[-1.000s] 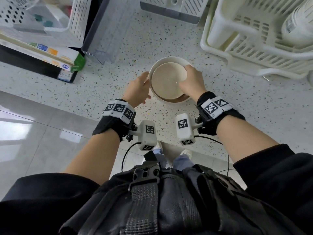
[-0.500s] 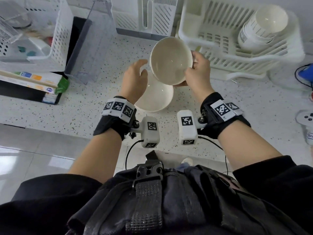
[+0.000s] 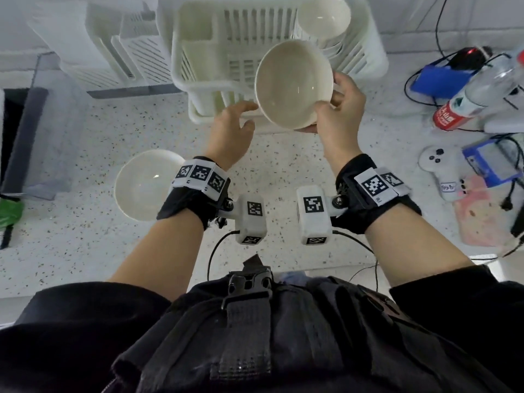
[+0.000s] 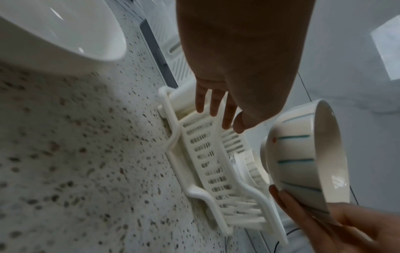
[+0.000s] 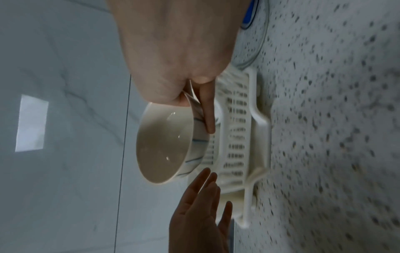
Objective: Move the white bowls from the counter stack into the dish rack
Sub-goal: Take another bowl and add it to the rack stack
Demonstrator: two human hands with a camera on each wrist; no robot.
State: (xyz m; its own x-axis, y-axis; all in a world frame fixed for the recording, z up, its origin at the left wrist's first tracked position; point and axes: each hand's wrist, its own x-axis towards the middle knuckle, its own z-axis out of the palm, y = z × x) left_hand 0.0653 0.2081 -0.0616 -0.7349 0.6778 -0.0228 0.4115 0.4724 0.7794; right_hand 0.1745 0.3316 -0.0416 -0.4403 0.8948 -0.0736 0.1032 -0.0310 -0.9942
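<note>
The right hand (image 3: 338, 109) gripped a white bowl (image 3: 293, 83) by its rim, thumb inside and fingers on the striped outer wall, holding it tilted on edge in the air just above the near edge of the dish rack (image 3: 198, 89). The left hand (image 3: 231, 129) was open, fingers straight, its fingertips just beside the bowl's left rim but apart from it, holding nothing. The rack's slots lay straight beyond the bowl, away from the person, and a stack of bowls (image 3: 323, 21) already stood at the rack's far right corner; the right hand was plainly the nearer one and would likely carry the bowl forward alone. One more bowl (image 3: 141, 185) sat on the worktop (image 3: 85, 131), well to the near left of the rack. Half a second earlier the held bowl hung lower, right over that remaining bowl; since then it had risen and travelled toward the rack.
</note>
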